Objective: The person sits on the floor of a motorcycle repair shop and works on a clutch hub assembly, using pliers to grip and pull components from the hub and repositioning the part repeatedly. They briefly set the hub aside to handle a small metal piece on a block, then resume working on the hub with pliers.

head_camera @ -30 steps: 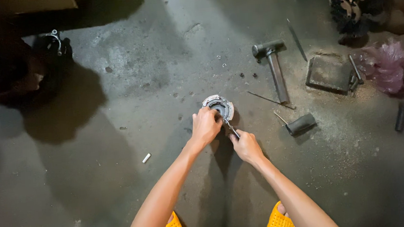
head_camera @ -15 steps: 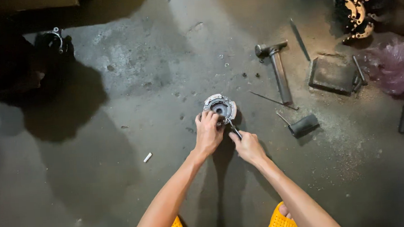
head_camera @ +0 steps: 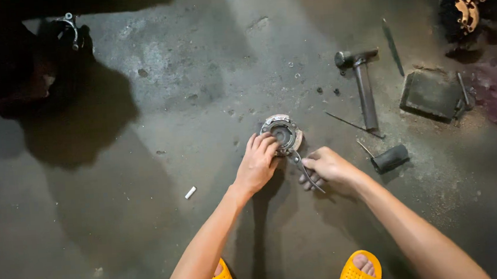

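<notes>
A round metal part [head_camera: 283, 131] with a dark hollow centre lies on the concrete floor [head_camera: 197, 73]. My left hand [head_camera: 258, 163] rests on its near-left edge, fingers pressing down on the rim. My right hand [head_camera: 327, 167] is closed around the handles of a pair of pliers [head_camera: 300, 165], whose jaws reach the part's lower right edge. Both arms stretch forward from the bottom of the view.
A hammer [head_camera: 362, 82] lies to the right, with a thin rod [head_camera: 353, 124], a dark cylinder [head_camera: 391, 158] and a flat metal block [head_camera: 431, 94] near it. A small white piece [head_camera: 190, 192] lies at left. Yellow sandals [head_camera: 358, 270] show at the bottom. Dark machine parts [head_camera: 461, 2] sit top right.
The view has shifted slightly. My hands stay at the round part; the right hand has drawn a little back and right with the pliers.
</notes>
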